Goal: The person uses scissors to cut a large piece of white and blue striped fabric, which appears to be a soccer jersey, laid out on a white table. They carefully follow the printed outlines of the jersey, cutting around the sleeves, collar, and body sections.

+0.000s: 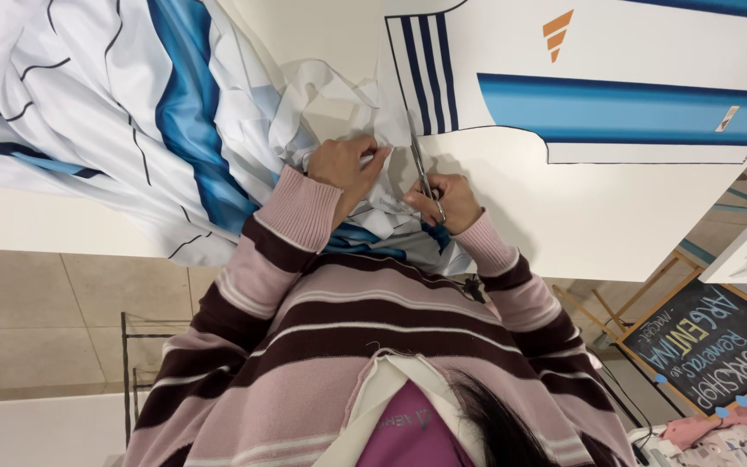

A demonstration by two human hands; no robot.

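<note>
My right hand (450, 201) grips a pair of metal scissors (420, 169), blades pointing away from me into white printed fabric (616, 199) spread on the table. My left hand (347, 166) is closed on a crumpled bunch of the white fabric (326, 99) just left of the blades. The flat sheet carries printed garment panels: a light-blue band (633, 112), dark navy stripes (430, 69) and a small orange mark (556, 33). The scissors sit at the edge of the striped panel. My striped pink and dark-brown sleeves cover both forearms.
A loose heap of white and blue printed fabric (114, 95) hangs over the table's left side. Tiled floor (36, 320) shows below the table edge. A black chalkboard sign on a wooden easel (711, 346) stands at the lower right, with pink cloth (702, 428) near it.
</note>
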